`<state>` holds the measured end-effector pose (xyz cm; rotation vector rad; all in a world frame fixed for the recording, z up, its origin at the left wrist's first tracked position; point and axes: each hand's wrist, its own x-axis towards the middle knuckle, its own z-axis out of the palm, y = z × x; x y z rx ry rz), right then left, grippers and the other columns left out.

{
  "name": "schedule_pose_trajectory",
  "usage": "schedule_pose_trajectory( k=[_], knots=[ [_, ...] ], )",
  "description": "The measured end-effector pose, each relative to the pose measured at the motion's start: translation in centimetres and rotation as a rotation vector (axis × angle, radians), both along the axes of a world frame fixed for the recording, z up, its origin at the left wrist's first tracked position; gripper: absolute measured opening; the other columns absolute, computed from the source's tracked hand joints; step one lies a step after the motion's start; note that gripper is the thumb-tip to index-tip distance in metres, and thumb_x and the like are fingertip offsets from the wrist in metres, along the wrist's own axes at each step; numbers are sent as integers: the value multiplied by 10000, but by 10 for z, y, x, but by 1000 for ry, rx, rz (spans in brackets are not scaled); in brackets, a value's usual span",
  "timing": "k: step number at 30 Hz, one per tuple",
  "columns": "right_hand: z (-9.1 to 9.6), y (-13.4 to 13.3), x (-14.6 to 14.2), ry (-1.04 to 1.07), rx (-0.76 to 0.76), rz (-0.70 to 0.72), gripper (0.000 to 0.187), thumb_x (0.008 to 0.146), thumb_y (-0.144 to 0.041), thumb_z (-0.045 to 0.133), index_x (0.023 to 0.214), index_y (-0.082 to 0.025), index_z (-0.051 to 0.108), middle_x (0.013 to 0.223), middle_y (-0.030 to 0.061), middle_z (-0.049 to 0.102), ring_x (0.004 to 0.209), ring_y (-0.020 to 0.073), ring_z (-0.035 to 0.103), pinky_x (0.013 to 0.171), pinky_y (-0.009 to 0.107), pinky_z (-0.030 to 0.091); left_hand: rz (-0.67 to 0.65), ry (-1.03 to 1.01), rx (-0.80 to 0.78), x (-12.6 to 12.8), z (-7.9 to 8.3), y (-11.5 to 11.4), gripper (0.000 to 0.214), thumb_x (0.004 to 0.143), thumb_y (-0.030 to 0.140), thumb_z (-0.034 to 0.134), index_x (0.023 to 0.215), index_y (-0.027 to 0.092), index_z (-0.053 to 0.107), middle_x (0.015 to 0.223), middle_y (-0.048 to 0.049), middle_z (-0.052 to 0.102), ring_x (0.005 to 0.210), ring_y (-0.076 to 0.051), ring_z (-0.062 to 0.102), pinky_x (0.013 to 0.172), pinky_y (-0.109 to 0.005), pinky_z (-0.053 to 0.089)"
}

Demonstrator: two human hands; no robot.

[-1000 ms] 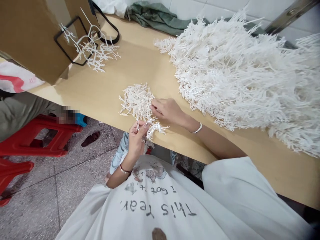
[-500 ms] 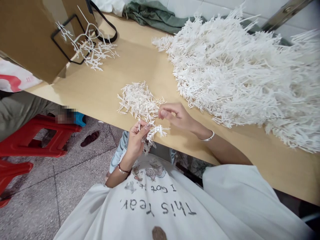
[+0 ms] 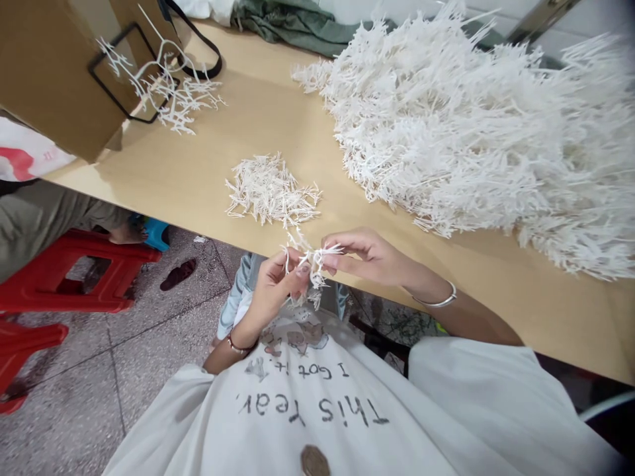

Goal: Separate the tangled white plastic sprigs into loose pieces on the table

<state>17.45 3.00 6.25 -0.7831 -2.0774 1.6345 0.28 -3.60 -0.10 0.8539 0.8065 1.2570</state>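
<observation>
Both hands meet at the table's near edge on one branched white plastic sprue (image 3: 311, 259). My left hand (image 3: 278, 284) grips its lower part with closed fingers. My right hand (image 3: 367, 256) pinches small white pieces at its upper end between thumb and fingertips. Just beyond the hands, a small heap of loose white plastic pieces (image 3: 268, 190) lies on the tan table (image 3: 198, 178). To the right spreads a big pile of white sprues (image 3: 471, 139).
A brown cardboard box (image 3: 49, 73) with a black wire frame and a few bare white sprues (image 3: 169, 99) stands at the far left. Green cloth (image 3: 278, 23) lies at the back. Red plastic stools (image 3: 74, 277) and another person's leg are on the left.
My right hand left the small heap and came back to the sprue in my left hand. Both hands moved slightly nearer, down to the table edge.
</observation>
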Motion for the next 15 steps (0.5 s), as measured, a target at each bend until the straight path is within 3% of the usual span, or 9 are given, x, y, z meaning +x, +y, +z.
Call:
schedule_pose_trajectory(
  k=[6, 10, 15],
  knots=[
    [-9, -3, -11, 21, 21, -57, 282, 913, -386, 477, 771, -146, 523, 676, -6, 469, 618, 85, 411, 538, 199, 339, -46, 144, 26, -5, 5, -1, 176, 781, 338, 651, 756, 168, 613, 521, 40, 558, 352, -32, 367, 341, -174, 265],
    [-14, -4, -18, 8, 15, -86, 265, 923, -410, 448, 905, -152, 508, 706, -2, 489, 624, 87, 422, 535, 200, 330, 17, 132, 5, -6, 2, 2, 202, 788, 355, 638, 727, 167, 599, 506, 42, 530, 352, -36, 364, 342, -180, 259],
    [-26, -4, -25, -21, 38, -145, 314, 908, -444, 465, 838, -142, 513, 637, -31, 432, 545, 67, 364, 491, 203, 275, 105, 134, -25, -5, -7, 5, 223, 779, 384, 641, 713, 182, 575, 467, 63, 428, 358, -41, 311, 355, -185, 242]
  ],
)
